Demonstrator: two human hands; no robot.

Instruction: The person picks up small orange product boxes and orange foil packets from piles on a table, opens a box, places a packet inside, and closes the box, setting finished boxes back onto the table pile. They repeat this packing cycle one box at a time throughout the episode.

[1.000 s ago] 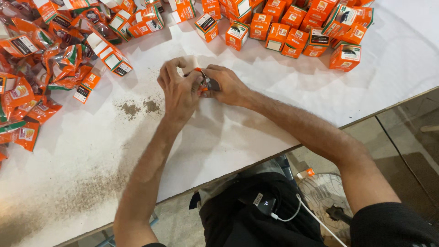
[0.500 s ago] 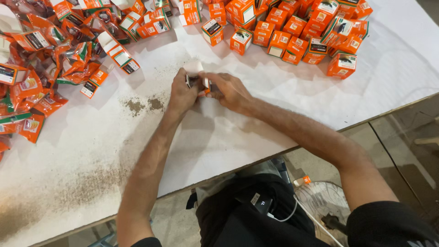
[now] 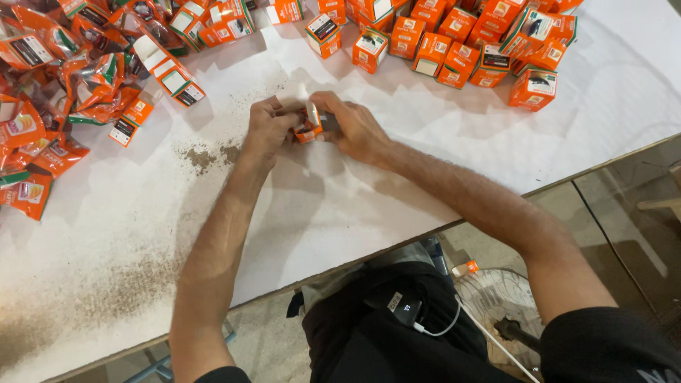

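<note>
On the table, largest to smallest:
Table [image 3: 425, 177]: one, covered in white sheeting, creased; its near edge runs diagonally across the view.
Floor [image 3: 624, 213]: glossy and brownish, seen beyond the table edge at right.
Dark dust [image 3: 106, 291]: one wide smear at lower left, plus two small patches [image 3: 213, 154] just left of the hands.
Pouch heap [image 3: 64, 92]: one pile of crumpled orange foil pouches at far left; too overlapped to count.
Closed cartons [image 3: 454, 42]: roughly twenty small orange boxes clustered at the top, one [image 3: 533, 89] standing slightly apart at right.
Open cartons [image 3: 167, 67]: about four long orange-and-white boxes with flaps open, beside the pouches.
Left hand [image 3: 266, 131]: one, fingers curled, pinching the small carton's left side.
Right hand [image 3: 351, 124]: one, fingers closed on the same carton from the right.
Small carton [image 3: 310, 124]: one, orange with a white flap raised, held between both hands just above the table.
Cable [image 3: 454, 323]: one, white, across the dark lap.
</note>
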